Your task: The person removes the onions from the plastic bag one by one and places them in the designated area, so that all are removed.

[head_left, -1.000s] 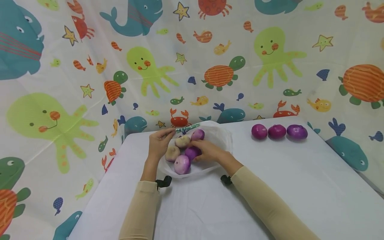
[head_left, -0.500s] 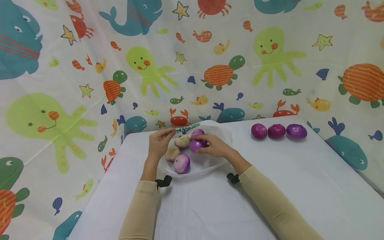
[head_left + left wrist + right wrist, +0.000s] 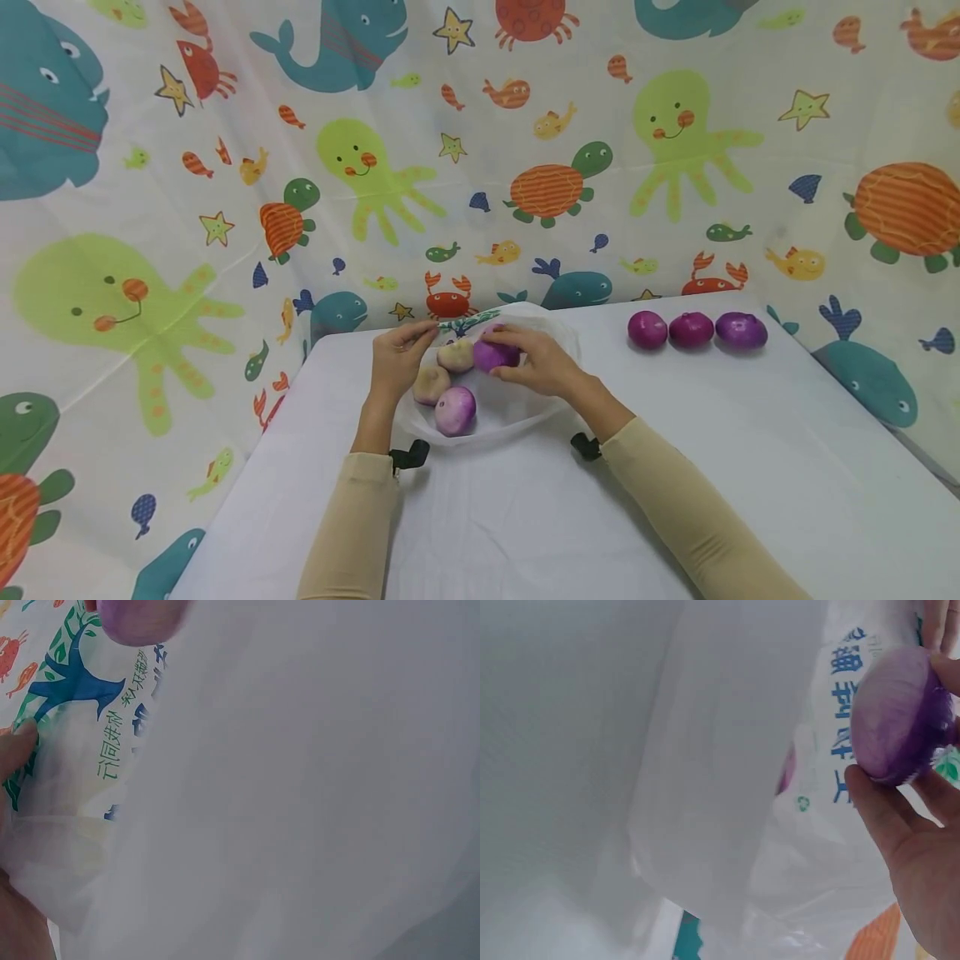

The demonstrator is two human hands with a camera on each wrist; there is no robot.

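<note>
A thin white plastic bag (image 3: 517,417) lies wide open on the table. My left hand (image 3: 397,358) pinches its printed far-left edge, and in the left wrist view the thumb (image 3: 19,746) lies on the green-and-blue print. Over the bag, my right hand (image 3: 551,365) holds a purple onion (image 3: 495,357) between thumb and fingers; the right wrist view shows this onion (image 3: 896,712) pale on one side and deep purple on the other. Left of it in the bag are two beige bulbs (image 3: 432,385) and a purple-and-white onion (image 3: 455,411). Another purple onion is largely hidden behind the held one.
Three dark purple onions (image 3: 692,330) stand in a row at the table's back right. A white cloth (image 3: 487,525) covers the table. Behind it hangs a curtain (image 3: 450,192) printed with sea animals. Each wrist carries a small black camera mount (image 3: 410,454).
My right hand has raised the purple onion from the middle of the bag and carried it a little back and right. The left hand stays on the bag's edge.
</note>
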